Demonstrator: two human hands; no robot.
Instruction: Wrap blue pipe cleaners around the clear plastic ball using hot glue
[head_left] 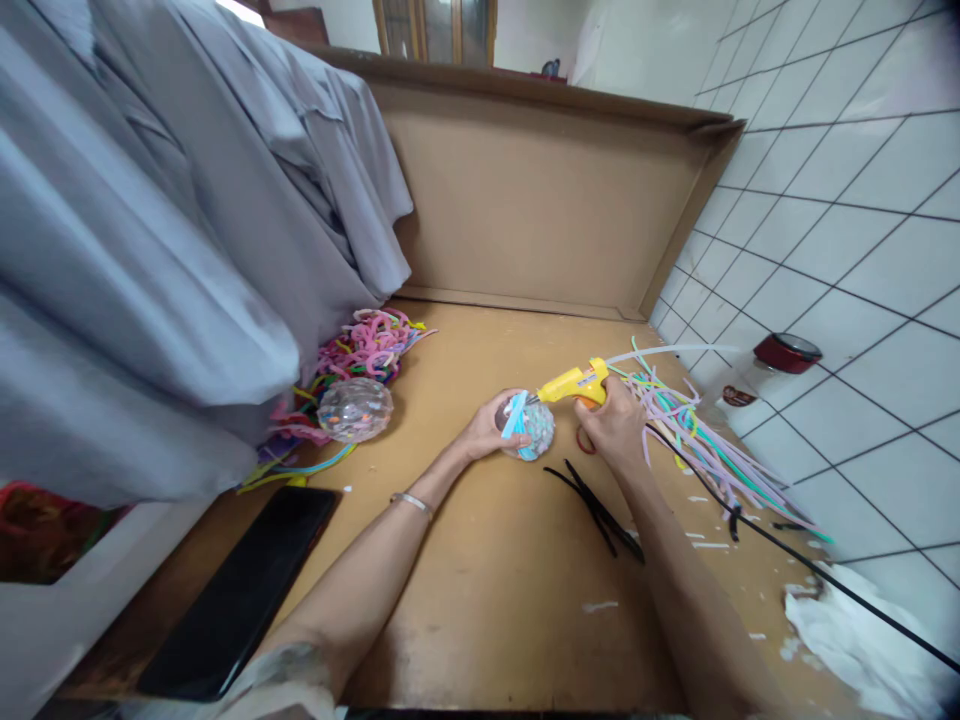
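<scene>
Near the middle of the table my left hand [491, 428] is closed round a small round ball [538, 428] with a clear, bumpy surface and light blue strips across it. My right hand [613, 420] grips a yellow glue gun [574, 383] from the right, with a pale glue stick out of its back. The gun's nozzle meets the upper edge of the ball; whether it touches cannot be made out. Red-handled scissors [585, 441] lie partly under my right hand, and black fuzzy strips [592, 505] are beside my right forearm.
A clear bumpy bowl [355, 409] stands by a pile of colourful fuzzy stems [367, 345] at left. A black phone [244, 590] lies front left. Pastel stems [686, 420], a jar [772, 370], a black cable [817, 570] and white tissue [862, 630] are at right.
</scene>
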